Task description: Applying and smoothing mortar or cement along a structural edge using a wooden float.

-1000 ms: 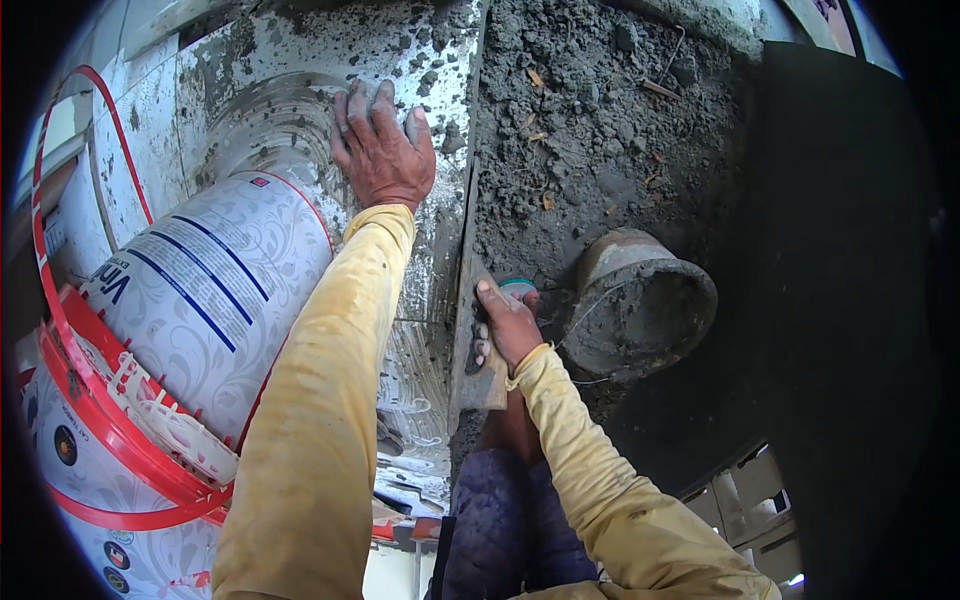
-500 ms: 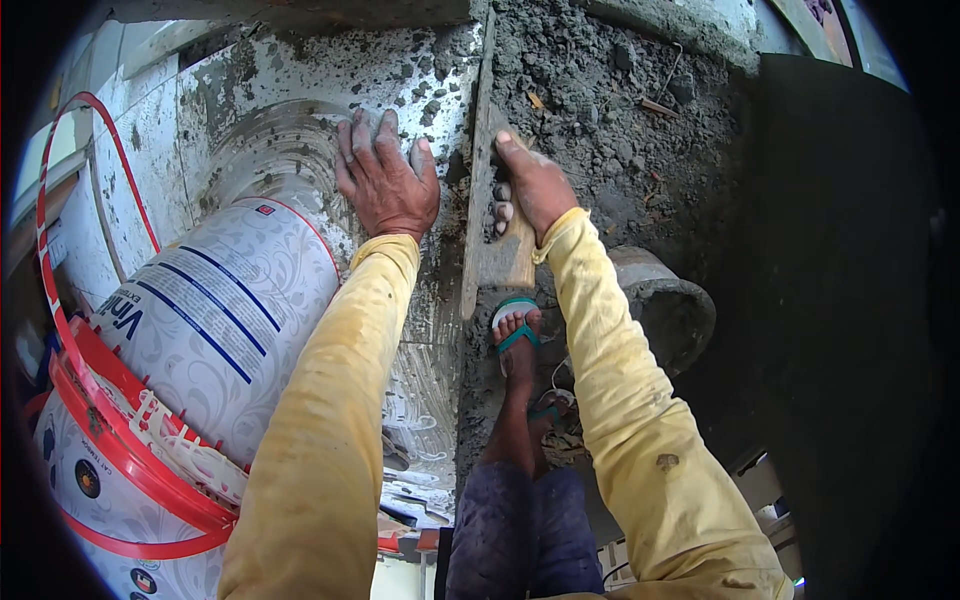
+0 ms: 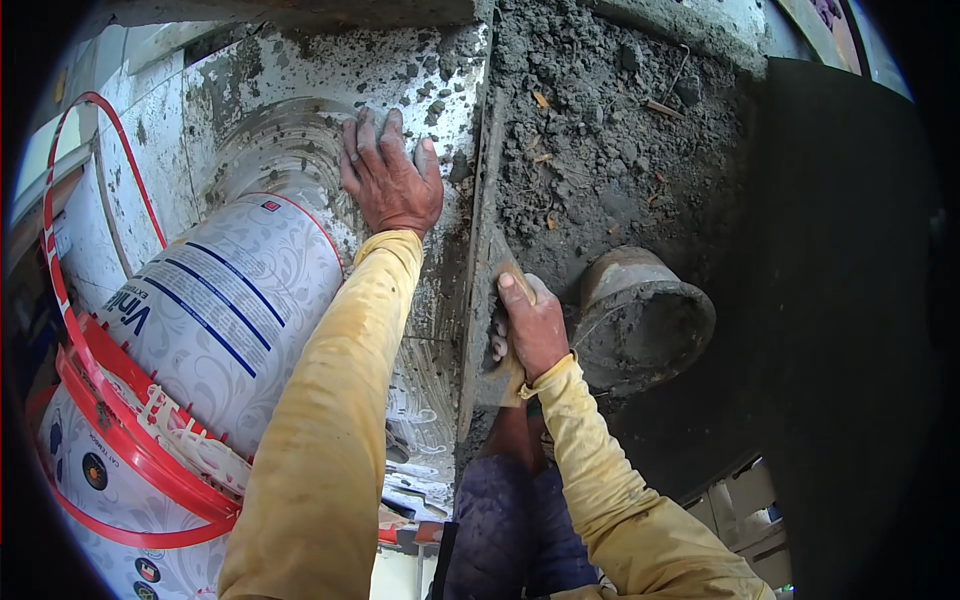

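Observation:
My left hand lies palm down on the white, cement-spattered surface, its fingers stretched out. In my right hand is a plastering float of wood. The fingers wrap round its handle, partly hiding it. Its long narrow edge runs along the border between the white surface and the grey ground. Close to the right wrist, a round mortar-caked bucket lies tilted, with grey mortar inside.
Lumpy wet mortar with small wood chips spreads beyond the float. Left of my left arm lean white patterned paint pails with a red rim and a raised red handle. A dark, smooth surface fills the right side.
My right hand and the float have slid toward me along the border, now over my legs and covering my sandalled foot. My left hand has barely moved.

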### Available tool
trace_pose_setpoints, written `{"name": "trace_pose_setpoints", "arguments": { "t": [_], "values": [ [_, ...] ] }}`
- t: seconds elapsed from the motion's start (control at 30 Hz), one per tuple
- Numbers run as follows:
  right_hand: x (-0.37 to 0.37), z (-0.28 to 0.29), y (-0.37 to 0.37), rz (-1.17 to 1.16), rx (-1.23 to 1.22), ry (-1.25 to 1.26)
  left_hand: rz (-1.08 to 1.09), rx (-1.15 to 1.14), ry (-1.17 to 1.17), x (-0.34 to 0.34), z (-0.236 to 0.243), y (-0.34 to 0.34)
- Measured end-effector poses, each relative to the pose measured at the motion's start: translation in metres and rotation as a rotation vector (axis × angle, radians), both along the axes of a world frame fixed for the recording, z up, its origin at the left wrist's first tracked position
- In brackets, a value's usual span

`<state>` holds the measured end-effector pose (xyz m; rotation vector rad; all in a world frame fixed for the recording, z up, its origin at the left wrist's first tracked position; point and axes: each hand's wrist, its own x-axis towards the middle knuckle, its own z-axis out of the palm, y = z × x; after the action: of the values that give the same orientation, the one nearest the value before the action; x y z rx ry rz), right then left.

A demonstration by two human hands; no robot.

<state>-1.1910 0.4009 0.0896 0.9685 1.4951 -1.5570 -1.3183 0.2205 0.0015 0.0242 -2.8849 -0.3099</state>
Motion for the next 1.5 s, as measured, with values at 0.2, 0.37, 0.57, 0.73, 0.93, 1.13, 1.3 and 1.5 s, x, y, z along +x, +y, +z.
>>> {"name": "trace_pose_setpoints", "arguments": {
  "t": [0.2,0.37,0.57,0.73,0.93,1.13,1.3,1.5],
  "values": [
    [-0.016,0.026,0.024,-0.007,0.099,0.136,0.025,0.002,-0.007,0.005,-0.002,-0.006],
    [0.039,0.050,0.022,0.058,0.132,0.193,0.051,0.046,-0.019,0.003,-0.004,-0.003],
    [0.087,0.024,-0.016,0.241,0.179,0.277,0.295,1.002,-0.110,-0.007,0.017,-0.032],
    [0.078,-0.002,-0.038,0.512,0.150,0.191,0.399,1.229,0.165,0.026,0.125,0.004],
    [-0.021,-0.003,-0.052,0.403,0.329,0.299,0.470,1.190,-0.192,0.145,0.171,0.016],
    [-0.030,-0.012,-0.001,-0.103,0.496,0.273,0.586,1.145,-0.464,0.265,0.186,-0.003],
    [-0.026,0.031,-0.026,0.333,0.322,0.267,0.615,1.135,-0.597,0.298,0.212,0.019],
    [-0.076,-0.004,-0.052,0.532,0.391,0.281,0.565,1.103,-0.754,0.307,0.210,0.023]
  ]
}}
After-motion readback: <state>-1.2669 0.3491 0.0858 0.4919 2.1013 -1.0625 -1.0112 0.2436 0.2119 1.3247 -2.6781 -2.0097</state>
